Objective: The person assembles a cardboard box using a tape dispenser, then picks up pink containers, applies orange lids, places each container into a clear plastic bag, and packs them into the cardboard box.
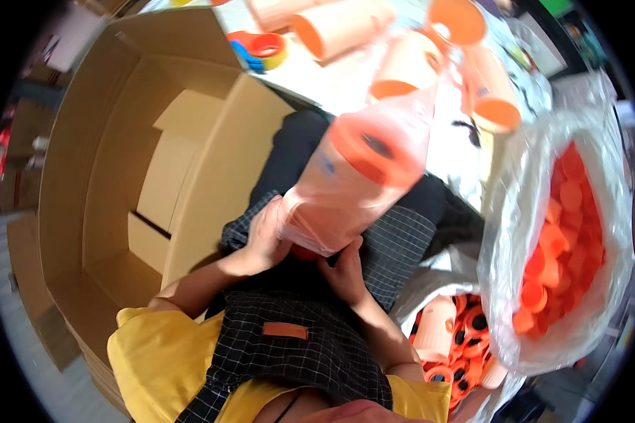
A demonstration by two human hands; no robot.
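Over my lap, a peach-coloured plastic cylinder (339, 194) with an orange-red ringed end is tilted up and away from me. A clear plastic bag is around it, its loose part (418, 113) standing off the far end. My left hand (264, 236) wraps the cylinder's near left side. At the near end my right hand (348, 271) is closed, with fingers curled against the bottom. A bit of red shows between my hands there. Motion blurs the far end slightly, and some of my fingertips are hidden behind the cylinder.
A large cardboard box (222, 162) stands open on my left. More peach cylinders (395, 67) and tape rolls (267, 46) lie on the table ahead. To my right are a plastic-lined bag of orange caps (557, 247) and a sack of black-and-orange parts (466, 338).
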